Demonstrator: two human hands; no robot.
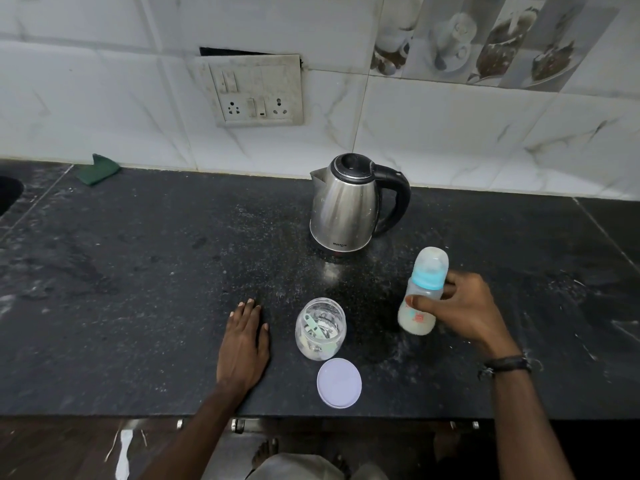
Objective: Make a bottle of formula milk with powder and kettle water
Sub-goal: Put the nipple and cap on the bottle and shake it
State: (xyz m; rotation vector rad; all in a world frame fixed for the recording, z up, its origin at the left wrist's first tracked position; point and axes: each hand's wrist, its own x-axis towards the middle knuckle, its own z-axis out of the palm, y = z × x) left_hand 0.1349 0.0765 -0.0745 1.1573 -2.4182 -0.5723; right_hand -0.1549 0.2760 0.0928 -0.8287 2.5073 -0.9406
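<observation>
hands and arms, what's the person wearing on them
Both forearms are bare, with no sleeves in view. The right hand has a dark band round the wrist, with a small clasp or knot on its inner side. The left hand wears nothing: no ring, watch or glove shows.

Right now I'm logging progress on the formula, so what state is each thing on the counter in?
baby bottle: capped, tilted, milky liquid inside, gripped by right hand.
powder jar: open, scoop inside.
jar lid: off, flat on counter.
kettle: upright, lid closed, off any base.
left hand: flat on counter, holding nothing.
</observation>
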